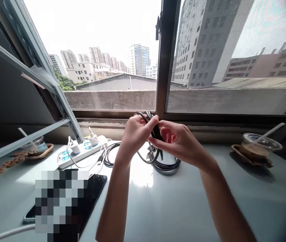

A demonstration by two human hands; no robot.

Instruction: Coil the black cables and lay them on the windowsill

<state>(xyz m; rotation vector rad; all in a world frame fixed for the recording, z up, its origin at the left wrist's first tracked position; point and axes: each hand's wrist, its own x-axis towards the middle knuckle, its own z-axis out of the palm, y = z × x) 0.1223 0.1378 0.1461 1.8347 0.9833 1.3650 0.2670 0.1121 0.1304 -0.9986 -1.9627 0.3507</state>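
Note:
Above the table, in front of the window frame, a black cable (156, 133) is gathered in a loose coil between my hands. My left hand (141, 131) is closed around the upper part of the coil, with thumb and fingers pinching it. My right hand (179, 141) pinches the same bundle from the right, thumb below and fingers curled. A dark end sticks out downward below the right fingertips. Just behind, a second black cable coil (167, 168) lies on the table, partly hidden by the hands and the held loop.
On the left are a white power strip (83, 151) with plugs, another black cable coil (111, 153), a dark tablet (96, 188) partly pixelated, and a lidded cup (38, 146). A cup with a straw (256, 148) stands right. A metal frame (57, 90) slants at left.

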